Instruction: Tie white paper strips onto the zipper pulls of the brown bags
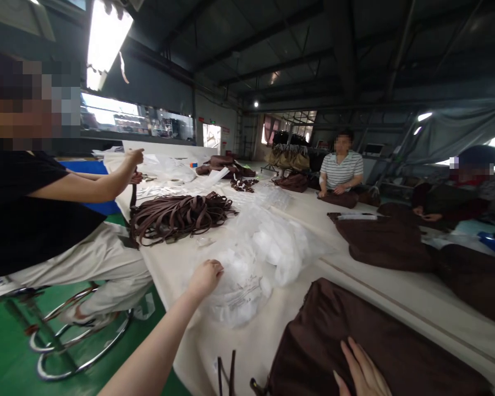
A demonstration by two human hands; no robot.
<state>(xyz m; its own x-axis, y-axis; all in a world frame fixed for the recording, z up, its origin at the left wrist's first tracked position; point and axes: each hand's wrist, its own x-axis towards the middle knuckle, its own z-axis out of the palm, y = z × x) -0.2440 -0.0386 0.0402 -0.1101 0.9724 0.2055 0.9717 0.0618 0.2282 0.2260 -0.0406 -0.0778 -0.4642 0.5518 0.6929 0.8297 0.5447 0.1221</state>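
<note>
Brown bag (325,324): lies flat on the cream-covered table (243,346) at the near right, close in front of the person, its lower part cut off by the picture's edge
Long axis: the longest edge in sight slants from the far corner down toward the lower right, roughly in line with the strip along the table; the full outline cannot be told
Right hand (361,368): the nearer one to the bag, resting on its upper face, fingers stretched out flat and thumb apart, gripping nothing that shows
Left hand (206,278): reached forward across the table, fingers curled in at the near left edge of the clear plastic (268,247); cannot tell whether film is pinched in them
Bag from left hand: to the right and closer to the body, with bare table between
Plastic from right hand: ahead and to the left, past the bag's far corner, a loose crumpled heap
Dark cords (232,371): two thin ends just left of the bag
Strap bundle (181,217): beyond the left hand, beside a seated co-worker in black (28,214)
Other brown piece (383,242): across the strip, apart from the bag
Striped shirt (341,168): on another co-worker at the far side
</note>
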